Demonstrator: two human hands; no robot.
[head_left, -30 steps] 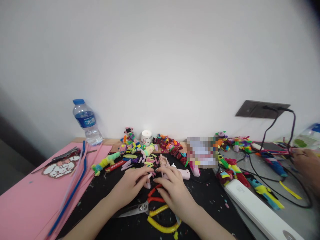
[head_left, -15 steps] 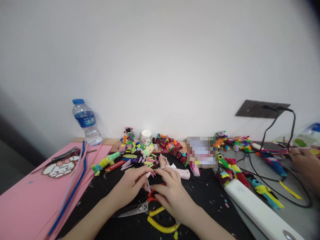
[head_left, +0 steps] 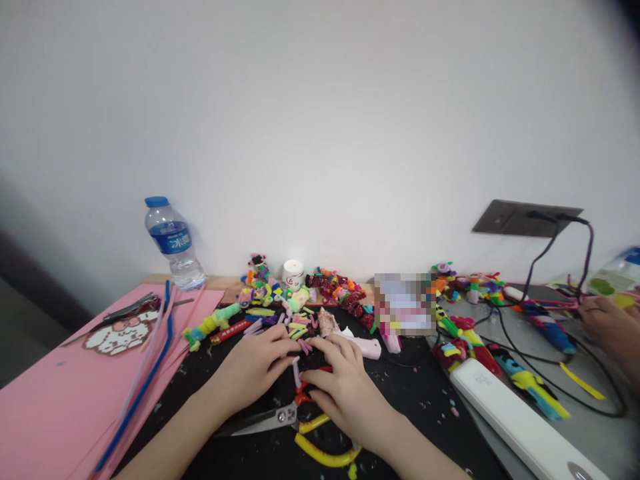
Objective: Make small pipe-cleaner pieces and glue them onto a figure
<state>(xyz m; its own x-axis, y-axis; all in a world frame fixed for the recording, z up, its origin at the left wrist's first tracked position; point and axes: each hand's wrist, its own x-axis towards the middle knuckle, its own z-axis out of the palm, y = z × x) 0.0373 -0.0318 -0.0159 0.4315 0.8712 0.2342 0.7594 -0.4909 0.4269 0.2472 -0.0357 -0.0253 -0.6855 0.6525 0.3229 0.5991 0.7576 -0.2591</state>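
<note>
My left hand [head_left: 253,369] and my right hand [head_left: 340,383] meet over the black mat [head_left: 235,440], fingers curled. Between them they pinch a short pale pink pipe-cleaner piece [head_left: 297,375] that stands nearly upright. Just below the hands lie scissors [head_left: 270,419] with red handles and a yellow-handled tool [head_left: 325,455]. A scatter of cut pipe-cleaner bits [head_left: 295,323] lies just beyond my fingers, next to a pink glue gun [head_left: 367,347].
Pink foam sheets [head_left: 55,393] with long pipe cleaners [head_left: 150,360] lie left, a water bottle [head_left: 173,243] behind. Pipe-cleaner figures [head_left: 340,290] line the wall. A white power strip [head_left: 520,420], cables [head_left: 550,380] and another person's hand [head_left: 607,323] are right.
My hands drew slightly nearer to me and the pink piece now stands upright between my fingers. The other person's hand at the right shifted a little.
</note>
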